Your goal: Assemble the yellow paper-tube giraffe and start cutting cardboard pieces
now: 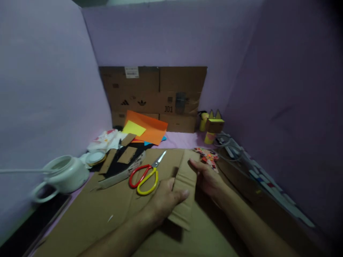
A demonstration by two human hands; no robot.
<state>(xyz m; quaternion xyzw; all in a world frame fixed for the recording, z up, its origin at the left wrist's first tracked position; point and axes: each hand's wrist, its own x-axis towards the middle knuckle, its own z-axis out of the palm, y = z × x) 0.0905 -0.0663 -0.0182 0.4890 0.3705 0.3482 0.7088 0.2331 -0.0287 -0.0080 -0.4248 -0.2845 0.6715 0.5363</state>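
Observation:
A strip of brown cardboard with crease lines across it is held up over a large cardboard sheet. My left hand grips its left edge near the lower half, thumb lying on the front face. My right hand pinches the upper right edge, thumb in front; its other fingers are partly hidden behind the strip. Left of the strip, scissors with one red and one yellow handle lie on the sheet, blades pointing away and slightly apart.
Cut cardboard pieces, orange paper and yellow paper lie at the back left. A white pot stands at far left. A cardboard figure and a patterned piece are at the back right. Walls enclose the sides.

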